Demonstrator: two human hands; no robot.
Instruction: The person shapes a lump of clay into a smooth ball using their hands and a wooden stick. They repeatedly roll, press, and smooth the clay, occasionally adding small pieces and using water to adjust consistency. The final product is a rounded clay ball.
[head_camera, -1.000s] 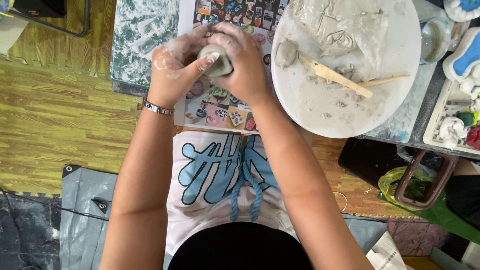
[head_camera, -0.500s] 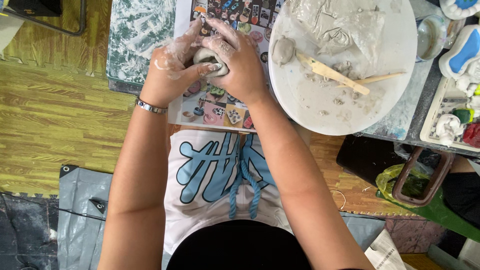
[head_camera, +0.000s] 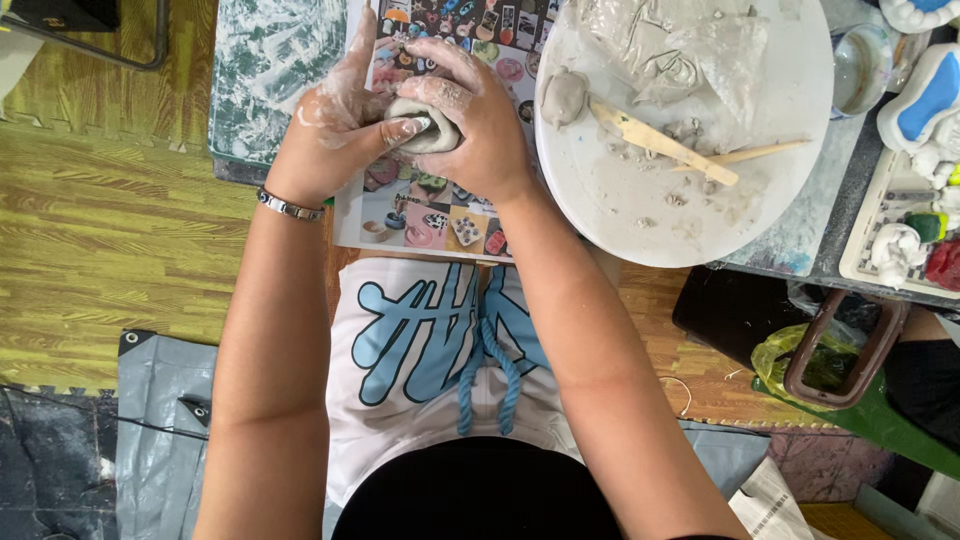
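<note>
A grey lump of clay (head_camera: 425, 130) sits between both of my hands, above a colourful picture sheet (head_camera: 440, 215) at the table's near edge. My left hand (head_camera: 335, 125), smeared with pale clay and wearing a metal bracelet, presses its thumb against the lump from the left. My right hand (head_camera: 480, 115) wraps over the lump from the right and hides most of it.
A round white board (head_camera: 700, 215) to the right carries a small clay lump (head_camera: 565, 95), a flat wooden tool (head_camera: 660, 145), a thin stick and crumpled plastic film. A small bowl (head_camera: 860, 65) and painted ceramic pieces stand far right. A clay-streaked mat (head_camera: 265, 75) lies left.
Both hands stay on the clay lump, which has turned slightly as the fingers shift around it. The view has drifted a little.
</note>
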